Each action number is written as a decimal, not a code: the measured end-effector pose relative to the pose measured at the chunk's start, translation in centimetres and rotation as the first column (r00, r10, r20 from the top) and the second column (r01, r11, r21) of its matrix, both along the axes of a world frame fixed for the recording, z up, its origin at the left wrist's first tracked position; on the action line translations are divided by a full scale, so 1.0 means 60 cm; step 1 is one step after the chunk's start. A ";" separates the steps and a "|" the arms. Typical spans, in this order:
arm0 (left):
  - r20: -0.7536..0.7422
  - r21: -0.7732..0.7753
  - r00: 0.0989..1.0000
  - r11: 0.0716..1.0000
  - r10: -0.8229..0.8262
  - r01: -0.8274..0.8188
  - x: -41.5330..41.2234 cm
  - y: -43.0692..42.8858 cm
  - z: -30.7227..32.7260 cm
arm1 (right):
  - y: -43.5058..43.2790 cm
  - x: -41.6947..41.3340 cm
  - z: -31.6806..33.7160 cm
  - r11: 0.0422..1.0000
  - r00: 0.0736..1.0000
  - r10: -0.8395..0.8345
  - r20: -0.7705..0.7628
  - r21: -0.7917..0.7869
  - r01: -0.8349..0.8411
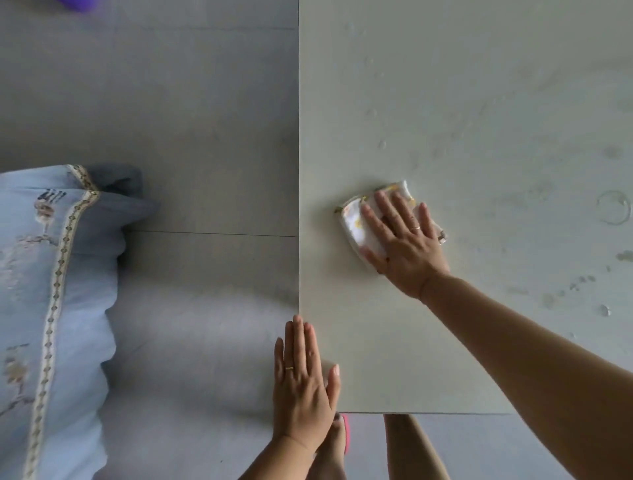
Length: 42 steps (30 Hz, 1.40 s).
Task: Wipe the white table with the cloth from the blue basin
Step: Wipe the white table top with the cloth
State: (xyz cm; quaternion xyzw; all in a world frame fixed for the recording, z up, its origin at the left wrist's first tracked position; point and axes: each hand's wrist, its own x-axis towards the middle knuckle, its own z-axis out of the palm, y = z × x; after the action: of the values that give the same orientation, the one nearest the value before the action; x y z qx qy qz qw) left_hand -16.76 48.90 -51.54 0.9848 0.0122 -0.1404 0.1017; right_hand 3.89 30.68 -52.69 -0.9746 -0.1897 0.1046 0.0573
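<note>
The white table (479,102) fills the right side of the view, with water drops and smears across it. A folded white cloth with yellow print (354,222) lies on the table near its left edge. My right hand (404,240) presses flat on top of the cloth, fingers spread and pointing to the upper left. My left hand (303,380) rests flat over the table's near-left corner, fingers together, thumb on the tabletop, holding nothing. The blue basin is out of view.
Grey tiled floor (154,102) lies left of the table. A light blue cushion with patterned trim (51,291) sits at the left edge. A bare foot in a pink sandal (337,442) shows below the table's front edge. A purple object (77,4) peeks in at top left.
</note>
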 end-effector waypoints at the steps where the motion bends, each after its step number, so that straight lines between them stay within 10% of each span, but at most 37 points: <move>1: 0.013 -0.003 1.000 1.000 -0.006 0.006 0.006 0.001 -0.001 | -0.007 0.015 -0.001 0.990 0.990 -0.138 -0.018 0.008 0.138; 5: 0.109 -0.030 0.993 0.999 0.047 -0.044 0.082 -0.002 0.001 | 0.077 0.008 -0.001 0.821 0.821 -0.566 -0.072 0.041 0.570; 8: 0.191 -0.065 0.969 0.987 0.158 -0.148 0.178 0.001 0.007 | 0.129 -0.046 0.004 0.991 0.989 -0.122 -0.079 0.051 0.126; 11: 0.259 -0.092 0.946 0.980 0.195 -0.177 0.261 0.003 0.009 | 0.064 -0.006 0.004 0.964 0.965 0.263 0.023 0.036 -0.263; 18: 0.123 -0.040 0.977 0.985 0.171 -0.168 0.310 -0.031 -0.023 | 0.037 0.084 -0.008 0.863 0.864 -0.501 -0.055 0.043 0.504; 25: 0.139 -0.026 0.974 0.984 0.179 -0.177 0.310 -0.034 -0.027 | 0.041 0.096 -0.001 0.982 0.982 0.188 0.010 0.023 -0.188; 31: 0.136 -0.051 0.971 0.980 0.196 -0.191 0.312 -0.033 -0.023 | 0.037 0.185 -0.008 0.901 0.902 -0.429 -0.046 0.050 0.431; 38: 0.113 -0.023 0.977 0.984 0.179 -0.178 0.313 -0.033 -0.020 | 0.090 0.148 -0.002 0.953 0.955 0.296 0.002 0.059 -0.296; 42: 0.125 -0.061 0.972 0.980 0.198 -0.192 0.312 -0.033 -0.022 | 0.031 0.259 -0.016 0.998 1.000 0.007 0.013 0.055 -0.008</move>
State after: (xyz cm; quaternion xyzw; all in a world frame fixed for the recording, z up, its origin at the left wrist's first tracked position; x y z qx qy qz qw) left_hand 1.96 46.91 -52.86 0.9831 0.0988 -0.0655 0.1396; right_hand 19.44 32.52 -53.64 -0.9726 -0.1963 0.0936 0.0823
